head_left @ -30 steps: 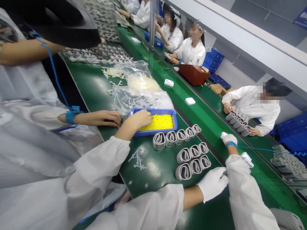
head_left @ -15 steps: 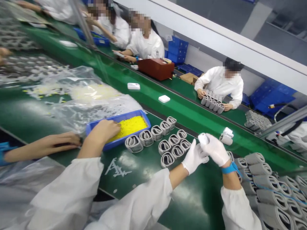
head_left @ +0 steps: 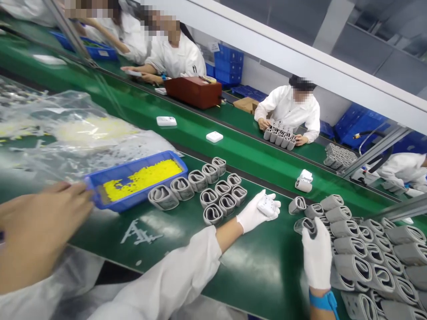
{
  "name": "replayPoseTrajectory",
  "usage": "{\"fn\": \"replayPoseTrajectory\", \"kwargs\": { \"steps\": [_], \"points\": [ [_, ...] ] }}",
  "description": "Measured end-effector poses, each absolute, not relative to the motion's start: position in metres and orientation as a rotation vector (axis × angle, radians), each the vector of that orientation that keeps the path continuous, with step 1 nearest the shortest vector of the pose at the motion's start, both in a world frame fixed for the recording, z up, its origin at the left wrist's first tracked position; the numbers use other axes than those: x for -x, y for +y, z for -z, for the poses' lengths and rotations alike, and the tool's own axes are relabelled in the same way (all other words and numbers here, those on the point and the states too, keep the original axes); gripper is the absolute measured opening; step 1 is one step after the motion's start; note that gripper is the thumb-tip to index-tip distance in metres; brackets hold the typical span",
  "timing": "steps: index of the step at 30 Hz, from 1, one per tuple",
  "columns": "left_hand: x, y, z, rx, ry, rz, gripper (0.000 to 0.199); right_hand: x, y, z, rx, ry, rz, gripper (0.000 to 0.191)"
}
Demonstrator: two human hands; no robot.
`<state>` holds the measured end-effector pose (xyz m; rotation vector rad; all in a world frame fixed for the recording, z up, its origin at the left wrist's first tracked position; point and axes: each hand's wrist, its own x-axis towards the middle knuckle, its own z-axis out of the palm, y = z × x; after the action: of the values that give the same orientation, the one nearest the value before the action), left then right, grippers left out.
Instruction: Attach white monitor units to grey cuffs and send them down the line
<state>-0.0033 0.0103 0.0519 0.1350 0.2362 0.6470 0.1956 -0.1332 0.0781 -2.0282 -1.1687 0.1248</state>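
My white-gloved left hand [head_left: 258, 211] is turned palm up with a small white plastic case [head_left: 267, 206] held in it, small openings showing on its face. To the right, my gloved right hand [head_left: 316, 253], a blue band at its wrist, has its fingers on a grey rolled cuff [head_left: 302, 225] at the near-left edge of a large group of such rolls [head_left: 353, 266]. Part of that cuff is hidden by the fingers. Left of my left hand stand smaller rows of grey rolled cuffs [head_left: 209, 195] on the green table [head_left: 260, 275].
A co-worker's blurred hand [head_left: 50, 222] is by a blue bin [head_left: 133, 202] of yellow pieces. Pale plastic strips [head_left: 140, 233] and clear bags [head_left: 80, 129] lie at left. White cases [head_left: 214, 137] and a cuffed unit [head_left: 304, 181] rest on the green conveyor [head_left: 247, 155]. Other people sit opposite.
My hands have parted: the left keeps the white case, while the right has moved right and down onto a grey cuff. The co-worker's hand has left the yellow pieces, and the view has shifted right.
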Motion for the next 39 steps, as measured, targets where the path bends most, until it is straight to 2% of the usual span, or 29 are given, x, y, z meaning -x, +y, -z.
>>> {"fn": "replayPoseTrajectory", "kwargs": {
  "steps": [4,8,13,15,18,21,24,31,39],
  "points": [
    [0.003,0.008,-0.052,-0.186,0.345,-0.712,0.047,-0.203,-0.123,-0.051,1.992,-1.231,-0.230,0.067],
    [-0.001,0.007,-0.043,-0.282,0.375,-0.724,0.047,-0.193,-0.109,-0.054,1.956,-1.240,-0.306,0.064],
    [-0.007,0.007,-0.037,-0.234,0.347,-0.779,0.035,-0.174,-0.089,-0.059,1.661,-1.291,-0.715,0.037],
    [-0.007,0.007,-0.040,-0.164,0.292,-0.804,0.031,-0.168,-0.083,-0.053,1.514,-1.160,-0.838,0.041],
    [-0.002,0.008,-0.048,-0.071,0.196,-0.847,0.029,-0.161,-0.081,-0.045,1.293,-0.868,-1.024,0.061],
    [0.004,0.010,-0.054,0.010,0.184,-0.842,0.029,-0.155,-0.088,-0.048,1.129,-0.670,-1.272,0.064],
    [0.009,0.009,-0.054,0.005,0.226,-0.827,0.029,-0.153,-0.097,-0.059,1.087,-0.572,-1.381,0.071],
    [0.009,0.007,-0.051,-0.070,0.328,-0.854,0.032,-0.162,-0.101,-0.068,0.977,-0.463,-1.610,0.066],
    [0.007,-0.001,-0.060,-0.164,0.395,-0.850,0.039,-0.159,-0.100,-0.058,0.993,-0.618,-1.587,0.060]
  ]
}}
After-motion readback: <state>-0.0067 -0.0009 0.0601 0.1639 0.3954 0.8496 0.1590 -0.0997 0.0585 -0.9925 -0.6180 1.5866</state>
